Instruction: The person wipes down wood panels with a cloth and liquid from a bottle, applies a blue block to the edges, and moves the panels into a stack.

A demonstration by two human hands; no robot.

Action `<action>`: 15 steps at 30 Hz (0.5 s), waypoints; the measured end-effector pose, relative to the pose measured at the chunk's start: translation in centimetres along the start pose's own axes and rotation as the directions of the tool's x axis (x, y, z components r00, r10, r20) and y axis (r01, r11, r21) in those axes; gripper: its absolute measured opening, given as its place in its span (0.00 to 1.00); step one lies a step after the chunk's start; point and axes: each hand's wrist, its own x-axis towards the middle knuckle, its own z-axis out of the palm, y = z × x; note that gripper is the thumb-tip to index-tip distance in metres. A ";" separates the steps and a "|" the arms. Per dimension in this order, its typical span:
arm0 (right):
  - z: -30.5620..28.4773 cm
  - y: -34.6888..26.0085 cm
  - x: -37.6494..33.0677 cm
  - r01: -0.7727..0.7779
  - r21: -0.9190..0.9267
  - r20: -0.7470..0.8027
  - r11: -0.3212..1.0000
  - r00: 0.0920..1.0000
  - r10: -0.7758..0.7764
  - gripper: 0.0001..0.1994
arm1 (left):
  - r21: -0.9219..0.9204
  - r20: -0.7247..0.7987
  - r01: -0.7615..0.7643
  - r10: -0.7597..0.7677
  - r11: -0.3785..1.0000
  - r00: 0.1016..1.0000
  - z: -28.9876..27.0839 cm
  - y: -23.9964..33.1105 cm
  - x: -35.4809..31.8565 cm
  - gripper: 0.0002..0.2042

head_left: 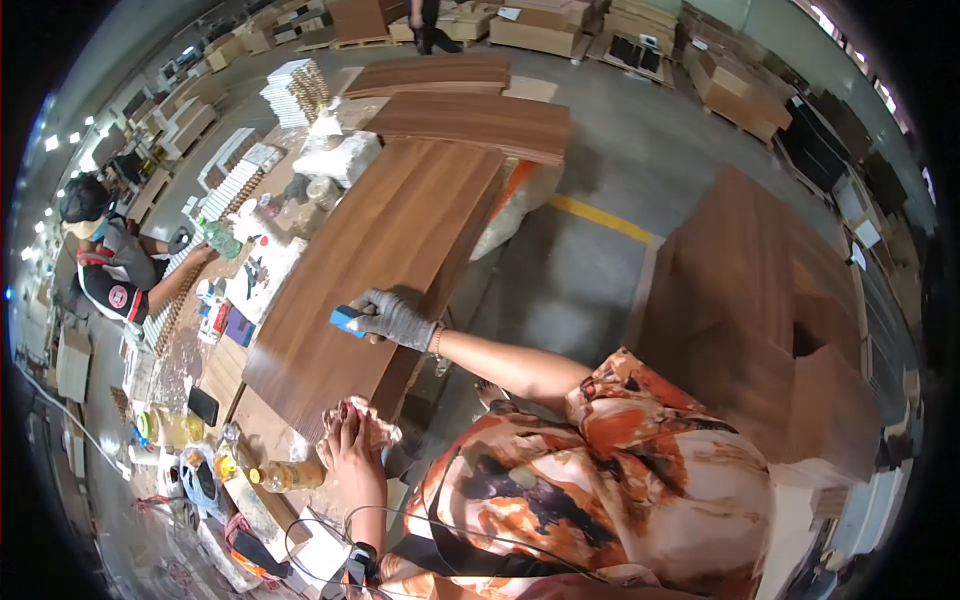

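Note:
A long brown wood-grain panel (370,240) lies on the workbench in front of me. My right hand (393,318), in a grey glove, is closed on a small blue block (347,321) just over the panel's near part. Whether the block touches the wood I cannot tell. At the panel's lower end my bare left hand (350,445) is closed on a crumpled pale cloth (381,430). Beside that hand lies a bottle of yellow liquid (287,475).
More brown panels (470,120) lie beyond the first. Bottles, a phone (203,405) and a white cloth (265,270) clutter the bench (220,375). Across it a co-worker (120,255) handles a row of strips. Stacked brown panels (740,290) stand at right.

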 end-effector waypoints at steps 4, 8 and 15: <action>-0.1 1.3 0.8 0.019 0.031 -0.024 0.999 1.000 -0.019 0.19 | -0.063 -0.032 -0.078 0.076 0.995 0.997 2.9 0.9 3.9 0.28; -1.4 2.6 1.6 0.046 -0.014 -0.046 0.999 0.998 -0.047 0.21 | -0.066 -0.030 -0.149 0.147 0.987 0.989 4.3 2.4 6.8 0.29; -0.4 1.3 1.3 0.050 -0.058 -0.079 0.997 0.995 -0.055 0.22 | 0.043 0.078 -0.052 0.049 0.998 0.996 1.9 -0.4 2.3 0.31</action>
